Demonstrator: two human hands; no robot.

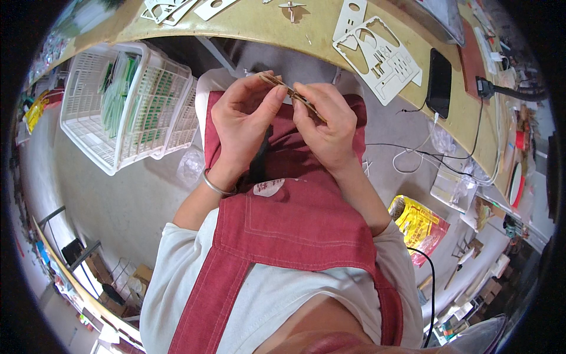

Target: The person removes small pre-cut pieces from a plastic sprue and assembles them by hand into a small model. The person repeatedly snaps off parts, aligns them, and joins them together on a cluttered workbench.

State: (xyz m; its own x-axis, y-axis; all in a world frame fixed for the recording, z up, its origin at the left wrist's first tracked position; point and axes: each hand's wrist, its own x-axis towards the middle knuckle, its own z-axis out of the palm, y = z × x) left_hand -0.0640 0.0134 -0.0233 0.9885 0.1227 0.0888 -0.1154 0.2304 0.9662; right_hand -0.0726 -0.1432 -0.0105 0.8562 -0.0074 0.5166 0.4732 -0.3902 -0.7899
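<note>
My left hand (243,118) and my right hand (328,123) meet above my lap, just short of the table edge. Between them is a thin brown wooden piece (290,91), seen nearly edge-on, so its full outline is hidden. The left thumb and fingers pinch its left end. On the other end, the right thumb presses from below while the right fingers curl over it. Cut-out board sheets (384,79) with slots and openings lie on the table beyond my right hand. A small assembled wooden piece (291,8) stands at the table's far middle.
The yellowish table (259,29) curves across the top. More cut sheets (171,10) lie at its far left. A black phone (438,82) with a white cable lies at right. White plastic baskets (127,112) stand left; a yellow-red bag (418,227) is on the floor at right.
</note>
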